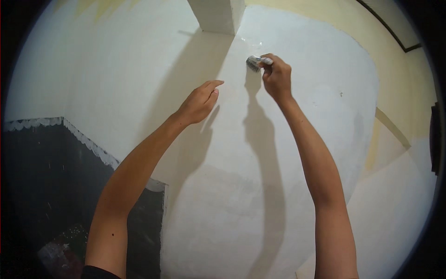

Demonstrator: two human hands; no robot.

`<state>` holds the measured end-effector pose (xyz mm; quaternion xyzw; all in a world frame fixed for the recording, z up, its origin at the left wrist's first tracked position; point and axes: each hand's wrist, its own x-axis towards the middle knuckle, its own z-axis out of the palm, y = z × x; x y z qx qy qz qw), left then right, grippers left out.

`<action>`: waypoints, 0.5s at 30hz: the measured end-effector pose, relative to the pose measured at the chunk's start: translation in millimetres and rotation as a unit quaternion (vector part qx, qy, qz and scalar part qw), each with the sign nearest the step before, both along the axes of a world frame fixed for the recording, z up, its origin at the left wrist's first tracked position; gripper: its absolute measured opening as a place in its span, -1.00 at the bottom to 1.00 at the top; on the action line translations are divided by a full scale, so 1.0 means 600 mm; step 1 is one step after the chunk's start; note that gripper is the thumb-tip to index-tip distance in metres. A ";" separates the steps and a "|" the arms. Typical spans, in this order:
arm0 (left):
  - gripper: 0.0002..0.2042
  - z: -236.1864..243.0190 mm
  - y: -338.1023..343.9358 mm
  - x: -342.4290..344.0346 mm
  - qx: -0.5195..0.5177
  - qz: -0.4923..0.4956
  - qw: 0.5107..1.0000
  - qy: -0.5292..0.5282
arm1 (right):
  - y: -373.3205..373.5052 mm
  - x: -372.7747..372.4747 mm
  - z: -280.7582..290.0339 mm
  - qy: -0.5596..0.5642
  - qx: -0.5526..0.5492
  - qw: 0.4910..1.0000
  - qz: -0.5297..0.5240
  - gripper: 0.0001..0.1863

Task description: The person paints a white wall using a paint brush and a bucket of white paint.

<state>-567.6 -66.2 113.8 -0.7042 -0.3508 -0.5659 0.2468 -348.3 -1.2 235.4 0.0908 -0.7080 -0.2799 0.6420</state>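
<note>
My right hand (278, 76) is closed round the pale handle of a paintbrush (254, 63), high on the wall. The brush's dark bristles point left and down, close to the white painted surface (320, 135); whether they touch it I cannot tell. Just above the brush, a few wet, shiny patches of paint show. My left hand (200, 101) is raised to the left of the brush and holds nothing. Its index finger stretches toward the right near the wall, while the other fingers are partly bent.
A square white beam (218, 16) juts out overhead. Dark grey paint with a ragged edge covers the lower-left wall (32, 167). Yellowish wall (399, 83) borders the white area at right. A dark object (435, 139) sits at the far right edge.
</note>
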 end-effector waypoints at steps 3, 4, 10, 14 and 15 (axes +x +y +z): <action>-0.60 -0.022 0.001 -0.015 0.014 -0.001 1.000 -0.020 | 0.027 -0.040 -0.108 -0.107 -0.009 0.994 0.026 -0.74; -0.60 -0.028 0.000 -0.016 0.000 -0.007 1.000 -0.023 | 0.054 -0.046 -0.166 -0.145 0.032 0.988 -0.032 -0.69; -0.62 -0.074 -0.017 -0.013 -0.014 -0.020 0.999 -0.025 | 0.013 -0.029 -0.436 -0.293 -0.063 0.953 -0.054 -0.52; -0.62 -0.094 -0.016 -0.011 -0.007 -0.024 1.000 -0.018 | -0.001 -0.027 -0.463 -0.301 -0.153 0.940 0.045 -0.62; -0.62 -0.094 -0.018 -0.014 -0.008 -0.019 1.000 -0.019 | -0.001 -0.032 -0.436 -0.238 -0.162 0.955 0.073 -0.68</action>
